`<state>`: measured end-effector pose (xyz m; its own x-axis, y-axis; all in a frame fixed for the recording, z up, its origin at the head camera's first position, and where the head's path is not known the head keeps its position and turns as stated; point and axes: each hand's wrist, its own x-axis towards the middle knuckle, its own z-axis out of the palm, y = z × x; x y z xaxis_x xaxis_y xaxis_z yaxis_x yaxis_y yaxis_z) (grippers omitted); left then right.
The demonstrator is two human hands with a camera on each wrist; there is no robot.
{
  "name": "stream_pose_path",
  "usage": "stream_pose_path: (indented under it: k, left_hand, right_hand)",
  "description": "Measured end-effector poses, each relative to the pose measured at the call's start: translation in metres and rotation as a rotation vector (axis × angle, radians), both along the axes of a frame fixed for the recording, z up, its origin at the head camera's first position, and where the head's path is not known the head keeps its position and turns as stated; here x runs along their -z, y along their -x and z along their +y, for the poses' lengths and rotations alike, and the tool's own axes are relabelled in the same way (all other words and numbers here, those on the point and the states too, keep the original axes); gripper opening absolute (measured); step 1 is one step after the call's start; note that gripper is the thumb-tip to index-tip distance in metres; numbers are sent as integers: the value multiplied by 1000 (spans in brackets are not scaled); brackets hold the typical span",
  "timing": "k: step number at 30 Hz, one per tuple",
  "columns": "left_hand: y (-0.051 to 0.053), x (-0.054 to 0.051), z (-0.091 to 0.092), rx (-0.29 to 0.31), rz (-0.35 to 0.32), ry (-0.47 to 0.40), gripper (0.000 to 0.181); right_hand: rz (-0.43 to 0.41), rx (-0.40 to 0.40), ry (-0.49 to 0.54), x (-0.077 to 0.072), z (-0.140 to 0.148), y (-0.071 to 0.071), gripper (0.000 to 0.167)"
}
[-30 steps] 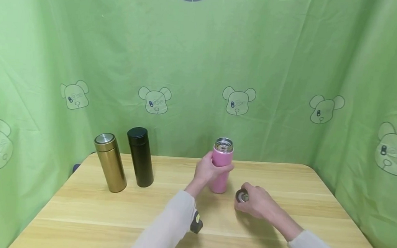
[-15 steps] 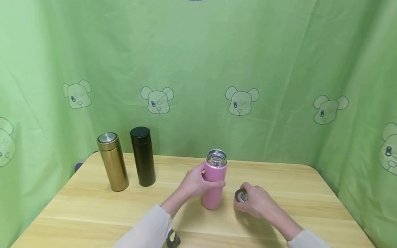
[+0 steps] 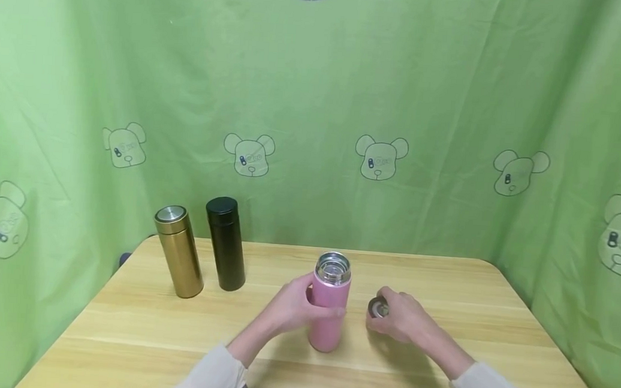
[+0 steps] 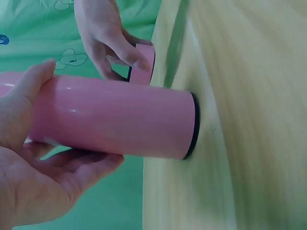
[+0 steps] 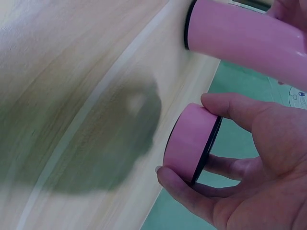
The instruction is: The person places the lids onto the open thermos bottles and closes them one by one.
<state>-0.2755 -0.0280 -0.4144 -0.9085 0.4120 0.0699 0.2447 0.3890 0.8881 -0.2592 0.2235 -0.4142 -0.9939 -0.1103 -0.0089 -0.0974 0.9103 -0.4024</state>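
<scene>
The left hand [image 3: 290, 307] grips a pink bottle [image 3: 327, 330] around its body; the bottle is upright with its metal mouth uncovered. In the left wrist view, the thumb and fingers of the left hand [image 4: 38, 167] wrap the pink bottle [image 4: 120, 117], whose black base is close to the wood. To the bottle's right, the right hand [image 3: 403, 318] holds a small lid [image 3: 378, 307], its inner side up. The right wrist view has the right hand [image 5: 264, 163] pinching the pink lid [image 5: 192, 141] by its edge, apart from the bottle [image 5: 249, 38].
A gold bottle [image 3: 180, 263] and a black bottle [image 3: 227, 248], both with lids on, stand side by side at the back left of the wooden table [image 3: 133, 326]. A green curtain [image 3: 317, 98] with bear faces surrounds the table's back and sides.
The left hand has brought the pink bottle nearer to the person and slightly left. The right hand with the lid has stayed almost where it was. The head view has shifted slightly.
</scene>
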Motion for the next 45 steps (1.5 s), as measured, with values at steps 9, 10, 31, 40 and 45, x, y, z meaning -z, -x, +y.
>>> stream_pose_path:
  k: [9,10,31,40,45]
  left_hand:
    - [3,9,-5,30,19,15,62]
    - [3,10,-4,30,27,19,62]
    - [8,13,-3,27,31,-19,56]
    - [7,13,-5,1,40,-6,58]
    - [7,14,-6,2,48,3,57]
  right_hand:
    - [-1,3,14,2,2,-1,61]
    - [-1,2,16,2,2,-1,61]
    - [16,-17,42,-2,0,-4,60]
    - [14,-18,35,-8,-1,-3,61]
    - [31,-25,47,-19,-4,-1,60]
